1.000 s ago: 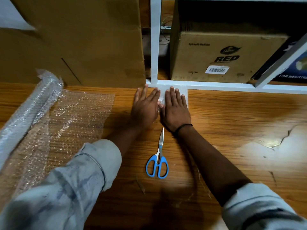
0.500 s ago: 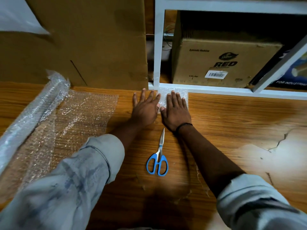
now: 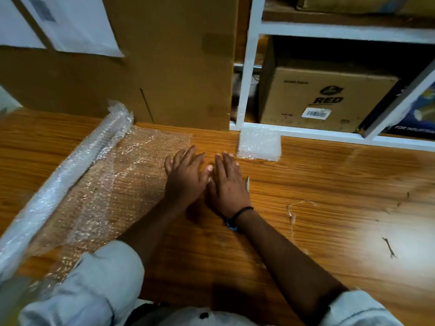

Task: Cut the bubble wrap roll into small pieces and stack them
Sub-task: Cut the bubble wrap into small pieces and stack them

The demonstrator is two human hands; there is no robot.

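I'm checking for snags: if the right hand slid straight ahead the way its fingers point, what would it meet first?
Likely the large cardboard box, as the right hand passes just left of the stack of cut pieces; the margin looks narrow.

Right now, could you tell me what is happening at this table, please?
A person is partway through cutting bubble wrap. Their left hand and right hand are spread flat and hold nothing, low over the wooden table. The roll lies to the left with a sheet unrolled beside the left hand. A small stack of cut pieces sits against the white shelf frame. The scissors lie mostly hidden under the right hand.
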